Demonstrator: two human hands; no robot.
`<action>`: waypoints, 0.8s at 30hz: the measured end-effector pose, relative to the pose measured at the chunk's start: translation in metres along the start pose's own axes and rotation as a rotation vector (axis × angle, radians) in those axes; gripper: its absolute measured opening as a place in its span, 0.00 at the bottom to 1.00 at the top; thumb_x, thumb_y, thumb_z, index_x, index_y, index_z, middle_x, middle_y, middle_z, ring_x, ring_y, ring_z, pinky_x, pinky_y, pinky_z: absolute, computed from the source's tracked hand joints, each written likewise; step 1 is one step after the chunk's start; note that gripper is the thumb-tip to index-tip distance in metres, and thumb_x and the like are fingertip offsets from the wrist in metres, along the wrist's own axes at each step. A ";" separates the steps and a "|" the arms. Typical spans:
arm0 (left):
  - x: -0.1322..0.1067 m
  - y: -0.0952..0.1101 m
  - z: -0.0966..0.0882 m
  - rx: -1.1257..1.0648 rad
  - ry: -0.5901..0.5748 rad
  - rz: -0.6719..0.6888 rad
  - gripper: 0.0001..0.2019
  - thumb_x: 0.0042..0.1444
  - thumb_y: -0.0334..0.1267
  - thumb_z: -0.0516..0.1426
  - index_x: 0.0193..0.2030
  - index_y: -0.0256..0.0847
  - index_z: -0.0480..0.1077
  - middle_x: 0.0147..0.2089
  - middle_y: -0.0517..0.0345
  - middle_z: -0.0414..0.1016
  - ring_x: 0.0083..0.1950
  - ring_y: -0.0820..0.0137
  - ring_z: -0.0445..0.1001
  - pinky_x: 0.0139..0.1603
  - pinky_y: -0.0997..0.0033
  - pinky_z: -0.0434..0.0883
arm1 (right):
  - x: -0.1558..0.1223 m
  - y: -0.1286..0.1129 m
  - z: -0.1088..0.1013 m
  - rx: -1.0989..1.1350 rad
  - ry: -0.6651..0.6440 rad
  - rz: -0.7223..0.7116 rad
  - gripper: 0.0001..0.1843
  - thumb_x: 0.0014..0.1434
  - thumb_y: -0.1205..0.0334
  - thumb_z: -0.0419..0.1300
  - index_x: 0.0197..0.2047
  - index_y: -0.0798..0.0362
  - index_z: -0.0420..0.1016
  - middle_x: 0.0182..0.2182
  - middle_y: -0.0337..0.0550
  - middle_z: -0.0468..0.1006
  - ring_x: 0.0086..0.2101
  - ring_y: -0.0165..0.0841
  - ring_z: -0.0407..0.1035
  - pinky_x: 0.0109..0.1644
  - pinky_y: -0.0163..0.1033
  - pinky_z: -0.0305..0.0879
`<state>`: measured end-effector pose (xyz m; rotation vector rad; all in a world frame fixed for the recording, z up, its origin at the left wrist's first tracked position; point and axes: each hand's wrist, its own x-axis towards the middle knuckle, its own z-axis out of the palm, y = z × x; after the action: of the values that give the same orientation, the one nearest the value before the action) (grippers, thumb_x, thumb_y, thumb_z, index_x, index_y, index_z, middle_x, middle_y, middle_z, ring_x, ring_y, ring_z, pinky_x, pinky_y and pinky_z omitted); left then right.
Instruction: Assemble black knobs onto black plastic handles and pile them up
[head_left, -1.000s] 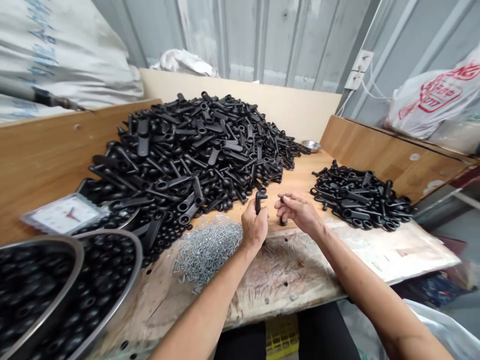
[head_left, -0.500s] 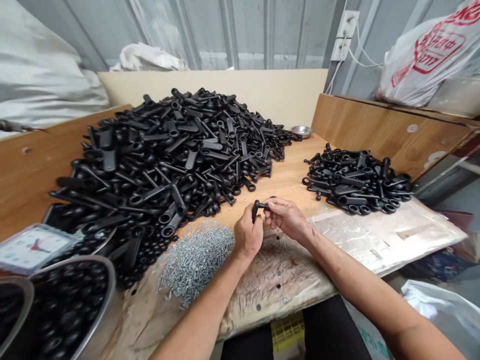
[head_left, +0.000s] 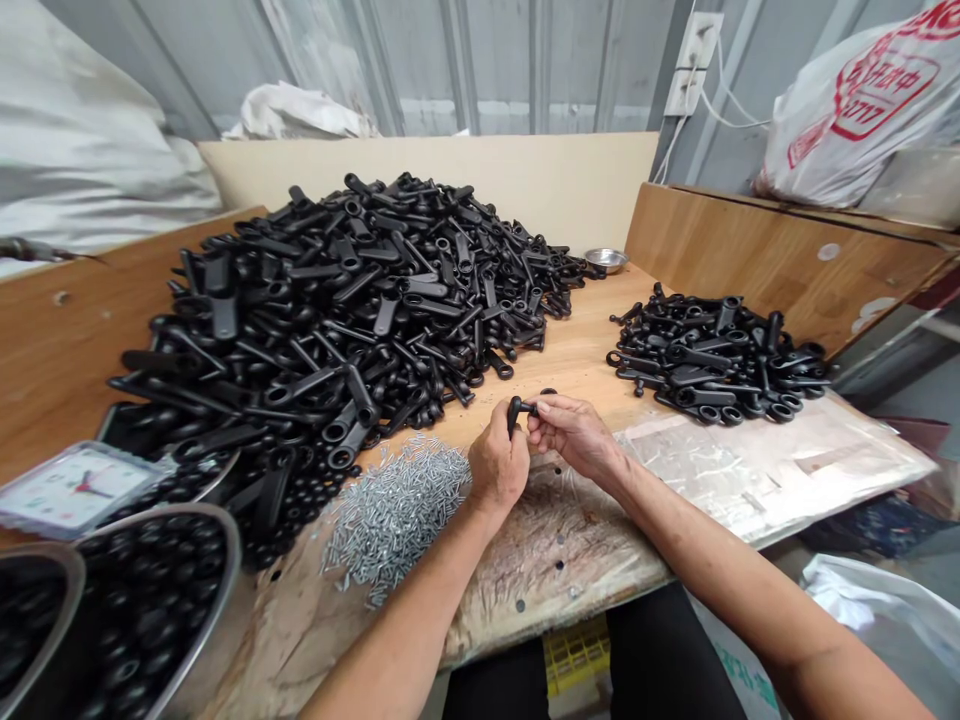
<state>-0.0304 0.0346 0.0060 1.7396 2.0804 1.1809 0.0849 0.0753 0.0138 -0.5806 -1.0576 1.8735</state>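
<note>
My left hand is closed around a black crank handle, its end sticking up above the thumb. The fingers of my right hand pinch the small knob part that juts sideways from the crank. A black rounded piece shows just behind my right fingers; I cannot tell whether it is held. Close by my left hand lies a heap of small silver pins. A large pile of black crank handles rises beyond my hands, and a smaller pile of handles lies to the right.
Bowls of round black knobs stand at the lower left, beside a white clock. At the back is a small metal dish. Wooden boards wall the table's sides. Worn sheeting covers its front edge.
The camera view has shifted slightly. Both hands keep nearly the same place and the same hold on the crank handle, with only slight finger movement at the knob.
</note>
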 end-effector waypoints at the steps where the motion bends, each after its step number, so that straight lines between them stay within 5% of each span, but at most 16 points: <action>1: 0.000 0.000 0.001 0.014 0.002 0.004 0.15 0.54 0.34 0.47 0.47 0.42 0.65 0.34 0.56 0.74 0.33 0.68 0.72 0.33 0.74 0.64 | 0.000 0.000 0.000 -0.010 0.002 -0.002 0.12 0.47 0.60 0.63 0.33 0.60 0.73 0.20 0.40 0.72 0.19 0.26 0.66 0.20 0.28 0.63; 9: -0.002 -0.003 0.006 0.177 0.010 0.087 0.17 0.53 0.31 0.45 0.50 0.40 0.62 0.34 0.55 0.74 0.34 0.68 0.73 0.33 0.74 0.64 | -0.002 0.000 -0.003 -0.057 0.055 0.017 0.13 0.45 0.56 0.63 0.26 0.58 0.69 0.17 0.35 0.68 0.14 0.24 0.61 0.12 0.27 0.54; 15: -0.010 0.001 0.008 0.173 -0.018 0.100 0.18 0.53 0.31 0.45 0.52 0.38 0.60 0.30 0.53 0.73 0.32 0.65 0.72 0.32 0.71 0.65 | -0.013 0.002 0.006 -0.426 0.202 -0.224 0.15 0.52 0.55 0.57 0.20 0.56 0.67 0.15 0.34 0.64 0.15 0.22 0.56 0.15 0.27 0.52; 24: -0.015 0.004 0.011 0.229 -0.092 0.073 0.18 0.53 0.32 0.46 0.52 0.38 0.58 0.29 0.54 0.73 0.30 0.65 0.73 0.30 0.72 0.64 | -0.001 0.005 -0.005 -0.132 0.149 0.021 0.12 0.46 0.56 0.60 0.24 0.56 0.66 0.15 0.33 0.66 0.12 0.22 0.58 0.12 0.26 0.48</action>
<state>-0.0168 0.0267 -0.0040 1.9437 2.1867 0.8893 0.0866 0.0748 0.0068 -0.7981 -1.0858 1.7577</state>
